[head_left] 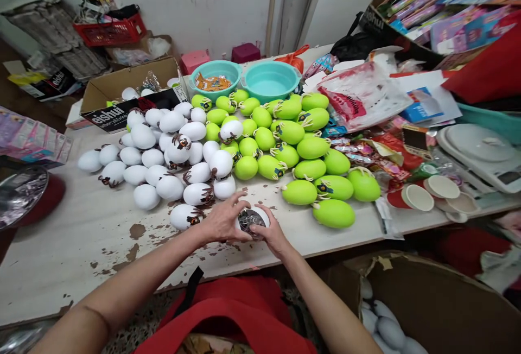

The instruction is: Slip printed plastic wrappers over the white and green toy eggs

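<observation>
Both my hands meet at the front middle of the white table [81,245]. My left hand [223,221] and my right hand [272,234] are wrapped round one white plastic egg [253,217] whose opening shows something shiny and dark inside. Behind my hands lies a heap of white eggs [171,153] with brown claw prints, and to its right a heap of green eggs [293,147].
Two teal bowls [271,80] stand at the back, one holding orange packets. A cardboard box [122,99] sits back left; snack packets, cups [419,197] and a scale [480,150] crowd the right. A carton [427,299] with white eggs stands low right.
</observation>
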Motion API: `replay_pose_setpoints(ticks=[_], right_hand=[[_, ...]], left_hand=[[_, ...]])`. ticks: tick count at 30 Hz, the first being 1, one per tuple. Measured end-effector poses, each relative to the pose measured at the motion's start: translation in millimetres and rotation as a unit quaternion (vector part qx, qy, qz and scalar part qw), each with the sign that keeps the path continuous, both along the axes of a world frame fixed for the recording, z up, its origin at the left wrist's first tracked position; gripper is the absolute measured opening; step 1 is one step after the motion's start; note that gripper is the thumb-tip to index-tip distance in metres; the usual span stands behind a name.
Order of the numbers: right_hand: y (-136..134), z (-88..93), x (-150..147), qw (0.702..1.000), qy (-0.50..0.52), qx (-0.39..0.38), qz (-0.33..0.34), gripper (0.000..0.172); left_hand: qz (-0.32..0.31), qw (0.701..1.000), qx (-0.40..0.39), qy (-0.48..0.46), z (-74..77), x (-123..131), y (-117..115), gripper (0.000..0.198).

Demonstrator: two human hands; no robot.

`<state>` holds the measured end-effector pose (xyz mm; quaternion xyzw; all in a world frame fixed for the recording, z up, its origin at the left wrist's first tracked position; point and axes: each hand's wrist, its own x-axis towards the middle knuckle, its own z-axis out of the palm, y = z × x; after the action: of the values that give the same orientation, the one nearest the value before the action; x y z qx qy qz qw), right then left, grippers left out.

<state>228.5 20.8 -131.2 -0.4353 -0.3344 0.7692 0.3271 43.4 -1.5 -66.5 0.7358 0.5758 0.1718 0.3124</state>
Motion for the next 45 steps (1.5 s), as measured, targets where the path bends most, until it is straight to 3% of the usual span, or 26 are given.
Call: replay_pose_setpoints(ticks=[2,4,7,11,17,19,21,24,28,30,35,38,41,43,45], right_hand=[[-6.3,-16.8,4.7,0.996,0.013,-0.076,-0.039,0.073],[-13.4,-33.3,8.2,0.991,0.017,-0.119,-0.054,0.074],[-19.8,-48.7,11.5,0.986,0.026,-0.146,-0.073,0.071],[-20.5,-56.0,7.0,0.983,0.029,-0.164,-0.077,0.067],[-18.5,-59.3,-0.6,0.981,0.040,-0.157,-0.106,0.067],[-14.0,-56.3,5.7,0.981,0.055,-0.172,-0.073,0.066],[-8.6,-52.1,13.1,0.982,0.056,-0.177,-0.016,0.064],[-4.5,-47.2,15.1,0.988,0.042,-0.143,0.051,0.059],[-10.4,-38.5,-0.4,0.993,-0.008,-0.117,0.027,0.063],[-14.1,-30.1,-7.0,0.991,0.010,-0.130,0.011,0.066],[-10.4,-14.5,-2.1,0.981,0.120,-0.143,0.063,0.071],[-0.2,-19.7,12.5,0.988,0.075,-0.131,-0.024,0.068],[8.4,-26.6,30.2,0.983,0.075,-0.136,-0.102,0.065],[10.4,-27.4,39.4,0.984,0.085,-0.128,-0.090,0.067],[9.4,-25.4,43.6,0.987,0.084,-0.114,-0.073,0.067]], left_hand=[[0.120,0.989,-0.039,-0.078,-26.2,6.3,-0.9,0.076],[0.207,0.960,-0.121,-0.146,-51.9,9.0,-8.4,0.076],[0.243,0.899,-0.225,-0.286,-77.6,4.1,-27.7,0.078],[0.290,0.810,-0.250,-0.445,-90.2,3.7,-57.8,0.082],[0.403,0.746,-0.282,-0.449,-94.1,29.9,-87.5,0.067],[0.416,0.760,-0.282,-0.412,-89.7,20.9,-82.3,0.064],[0.414,0.807,-0.259,-0.332,-82.4,4.1,-70.7,0.068],[0.335,0.870,-0.248,-0.264,-68.2,-14.1,-51.2,0.071],[0.206,0.938,-0.194,-0.202,-51.5,-6.2,-35.3,0.065],[0.187,0.960,-0.145,-0.151,-45.4,0.3,-30.8,0.063],[0.224,0.951,-0.149,-0.149,-31.6,-5.5,-19.3,0.052],[0.250,0.948,-0.140,-0.141,-30.1,-11.3,-12.2,0.049],[0.270,0.954,-0.126,0.031,-44.5,-6.9,-5.6,0.052],[0.215,0.959,-0.124,0.139,-59.0,1.0,-1.3,0.053],[0.163,0.968,-0.080,0.174,-69.2,10.7,2.7,0.051]])
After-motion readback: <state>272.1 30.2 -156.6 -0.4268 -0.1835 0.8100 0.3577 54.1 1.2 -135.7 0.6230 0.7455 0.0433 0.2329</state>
